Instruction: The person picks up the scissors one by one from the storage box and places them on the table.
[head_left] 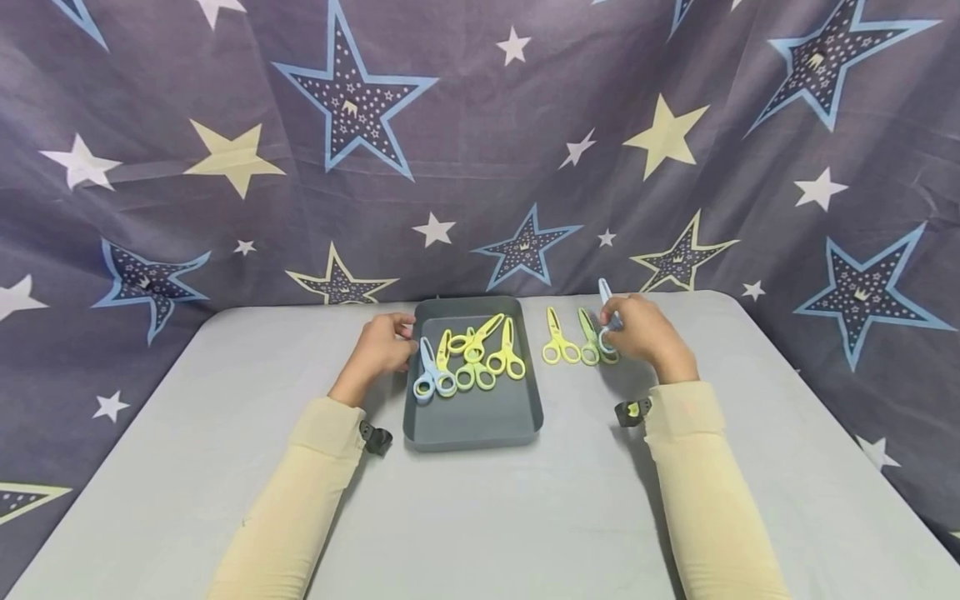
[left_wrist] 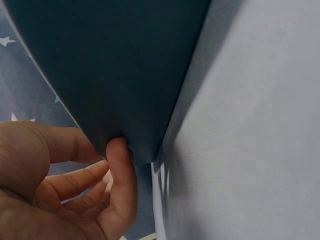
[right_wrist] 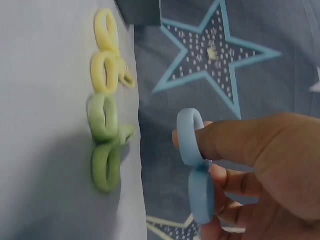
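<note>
Blue scissors (right_wrist: 200, 187) seem at pick-up, right hand (head_left: 643, 327) pinching them right of the tray (head_left: 474, 423), left hand (head_left: 381, 348) gripping its wall; next wants steady carrying.

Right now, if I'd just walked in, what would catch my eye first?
Probably the starry cloth behind the table, then the grey tray of colourful scissors, with the left hand at its left side. To the tray's right, the right hand holds a blue pair, next to a green pair and a yellow pair on the table.
</note>
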